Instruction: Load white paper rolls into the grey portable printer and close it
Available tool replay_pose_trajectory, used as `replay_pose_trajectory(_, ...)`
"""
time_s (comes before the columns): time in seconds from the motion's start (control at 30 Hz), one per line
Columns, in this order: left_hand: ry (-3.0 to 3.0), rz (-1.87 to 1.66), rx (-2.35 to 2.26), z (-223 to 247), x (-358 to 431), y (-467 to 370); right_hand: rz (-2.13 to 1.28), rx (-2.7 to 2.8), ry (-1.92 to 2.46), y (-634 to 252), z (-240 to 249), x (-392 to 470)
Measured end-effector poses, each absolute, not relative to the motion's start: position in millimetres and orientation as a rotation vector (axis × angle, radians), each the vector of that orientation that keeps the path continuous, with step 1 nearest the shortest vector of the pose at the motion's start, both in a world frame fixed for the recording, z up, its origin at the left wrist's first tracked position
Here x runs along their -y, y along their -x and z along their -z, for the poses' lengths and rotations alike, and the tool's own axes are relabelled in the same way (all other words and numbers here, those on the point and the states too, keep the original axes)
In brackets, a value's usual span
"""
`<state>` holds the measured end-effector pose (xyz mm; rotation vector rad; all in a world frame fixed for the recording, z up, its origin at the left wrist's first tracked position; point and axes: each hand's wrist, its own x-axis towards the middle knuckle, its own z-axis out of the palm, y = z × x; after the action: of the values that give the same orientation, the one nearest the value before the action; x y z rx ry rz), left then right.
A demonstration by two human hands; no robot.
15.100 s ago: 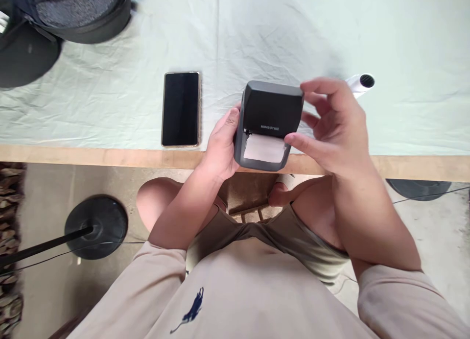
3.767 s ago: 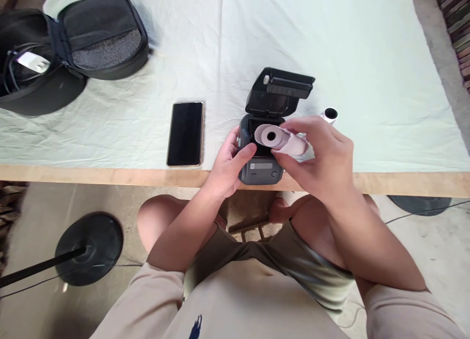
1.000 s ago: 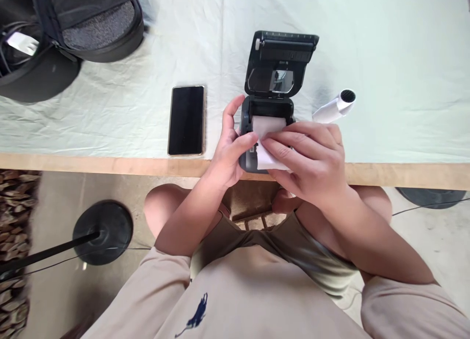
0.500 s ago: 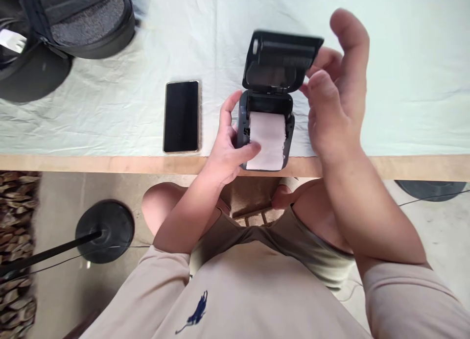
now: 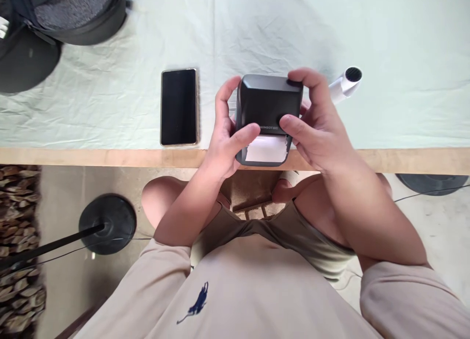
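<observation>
Between my two hands is a small dark label printer (image 5: 270, 101) at the table's front edge, its lid folded down over the body. A white paper strip (image 5: 267, 149) with a ragged right edge sticks out from under the lid toward me. My left hand (image 5: 231, 133) grips the printer's left side, thumb by the lid's lower corner. Around the right side is my right hand (image 5: 316, 118), with its index finger on the far corner and thumb on the lid. The undersides of the printer and the other fingers are hidden.
A phone (image 5: 179, 107) with a black screen lies left of the printer. Behind my right hand lies a white tube-like object (image 5: 345, 84) with a dark end. A black bag (image 5: 81, 15) sits at the far left. The table's wooden edge (image 5: 91, 157) runs in front of me.
The printer's lid, upright before, is now folded down over the paper. My right hand has moved left and down onto the printer, uncovering the white tube-like object.
</observation>
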<state>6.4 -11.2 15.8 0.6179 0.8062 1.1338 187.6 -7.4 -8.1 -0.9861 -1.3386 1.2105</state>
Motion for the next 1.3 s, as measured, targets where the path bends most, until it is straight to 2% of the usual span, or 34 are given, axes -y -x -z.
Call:
replay_pose_trajectory(0.43,-0.518,-1.238,-0.716,-29.3,8.6,-17.3,-1.183,1.349,1.072,-191.6,6.1,9.6)
replay_pose_trajectory(0.63,-0.414,-1.217,-0.786,-32.8,6.5,-16.5,-1.004,1.481,0.977,-205.1,-3.0,12.2)
replay_pose_trajectory(0.93,-0.590,-1.199,-0.716,-12.8,2.0,-2.8,-1.048,1.548,0.995,-214.2,-6.7,15.5)
replay_pose_trajectory(1.0,-0.609,-1.204,-0.704,-8.8,0.6,-2.0,-0.965,1.555,1.027,-213.3,-8.6,15.5)
replay_pose_trajectory(1.17,-0.620,-1.138,-0.681,-5.3,-0.5,-3.6,-0.490,1.439,1.208,-199.0,-21.8,12.6)
replay_pose_trajectory(1.3,-0.679,-1.105,-0.701,-7.5,4.3,-4.9,-0.479,1.268,1.154,-182.9,-35.3,10.6)
